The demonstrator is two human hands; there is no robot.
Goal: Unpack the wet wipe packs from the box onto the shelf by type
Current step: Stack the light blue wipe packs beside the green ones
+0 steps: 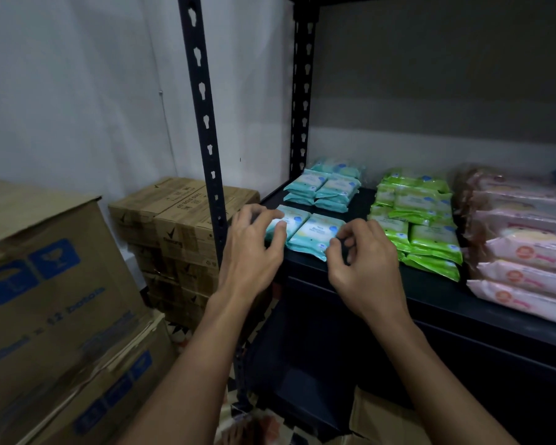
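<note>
While your left hand [252, 242] lay with loosely spread fingers touching the front pair of flat teal plastic wipe packs [305, 231] on the black metal shelf [430, 284], your right hand [361, 261] curled at that pair's right edge, grip unclear. Right of the teal packs sat green packs [421, 220], then pink packs [523, 245].

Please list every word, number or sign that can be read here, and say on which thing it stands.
"x 12 botols": big box, left, beside blue handling symbols.
"THIS SIDE UP": top of the stacked cartons.
"Rexona" with a tick logo: front of those cartons, only just legible.
Blue packs, green packs, pink packs: print too blurred to read.
</note>
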